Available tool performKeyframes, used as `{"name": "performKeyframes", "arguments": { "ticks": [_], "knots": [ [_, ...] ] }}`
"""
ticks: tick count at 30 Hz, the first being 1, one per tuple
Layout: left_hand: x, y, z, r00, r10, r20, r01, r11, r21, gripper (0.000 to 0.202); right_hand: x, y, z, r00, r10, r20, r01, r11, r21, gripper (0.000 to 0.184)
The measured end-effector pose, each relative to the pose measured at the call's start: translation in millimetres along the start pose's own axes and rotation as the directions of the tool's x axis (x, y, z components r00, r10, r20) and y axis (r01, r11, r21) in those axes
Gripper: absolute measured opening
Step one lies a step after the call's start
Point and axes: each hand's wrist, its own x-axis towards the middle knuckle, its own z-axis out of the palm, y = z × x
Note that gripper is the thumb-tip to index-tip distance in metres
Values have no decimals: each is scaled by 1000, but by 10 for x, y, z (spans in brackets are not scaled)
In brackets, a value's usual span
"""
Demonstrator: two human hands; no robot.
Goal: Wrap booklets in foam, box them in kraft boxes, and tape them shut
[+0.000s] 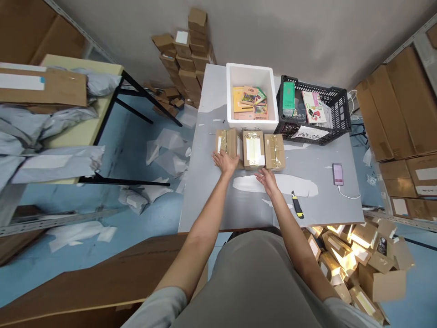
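Three small cardboard boxes stand in a row on the grey table [208,200]. My left hand [225,162] rests with fingers spread against the front of the left box [226,139]. At the lower edge of the middle box [254,148], which carries a white label and shiny tape, is my right hand [267,180], its fingers apart; whether it touches the box I cannot tell. The right box [275,152] is also taped and stands beside the middle one. A strip of white paper [293,185] lies under and beside my right hand. To the right of it is a yellow-and-black box cutter [297,205].
Behind the boxes stand a white foam bin [250,72] with packets and a black crate [337,114] with boxes. A phone [337,174] on a cable lies at the right. Cartons pile up on the floor at lower right [362,264]; a second table [102,91] holds parcels.
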Motion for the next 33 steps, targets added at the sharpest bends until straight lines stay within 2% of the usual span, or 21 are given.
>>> {"name": "performKeyframes", "arguments": {
  "ticks": [3,6,9,13,15,17,19,22,24,26,28,30,32,33],
  "knots": [
    [-28,-32,-118,1000,-6,5,6,1000,15,98,-134,42,-25,999,31,-17,-30,999,15,32],
    [-183,-189,-238,999,-36,11,35,998,48,109,-300,137,-69,999,39,-12,-39,999,-9,33],
    [-522,-580,-385,999,16,46,-19,997,77,121,-483,302,-206,999,43,19,-41,996,-79,38],
    [-1158,-1292,-627,977,171,125,-185,976,113,129,-728,642,-532,998,65,8,-63,981,-183,38],
    [-1469,-1567,-726,945,264,193,-287,952,106,130,-846,829,-716,998,64,-8,-64,972,-226,41],
    [-1730,-1720,-778,890,369,269,-402,913,76,129,-961,991,-893,999,35,-14,-37,965,-259,48],
    [-1929,-1752,-775,814,476,333,-512,859,24,124,-1077,1109,-1058,1000,-28,1,27,958,-285,58],
    [-2112,-1655,-699,682,602,415,-630,772,-86,118,-1257,1205,-1280,988,-147,42,153,935,-319,70],
    [-2173,-1565,-637,606,647,462,-661,733,-160,114,-1378,1240,-1405,977,-205,62,214,916,-340,73],
    [-2208,-1507,-595,560,658,503,-663,720,-204,109,-1488,1272,-1504,973,-221,60,227,902,-367,72],
    [-2244,-1508,-589,548,648,529,-655,726,-210,101,-1575,1304,-1574,977,-208,41,207,893,-399,74],
    [-2304,-1578,-617,558,636,534,-644,737,-205,90,-1629,1330,-1619,975,-222,21,210,881,-423,79],
    [-2386,-1709,-653,596,621,510,-613,762,-211,77,-1647,1348,-1646,961,-276,22,258,867,-427,82],
    [-2428,-1791,-664,633,606,481,-582,783,-221,73,-1644,1356,-1654,954,-299,27,282,861,-423,81]
  ]
}}
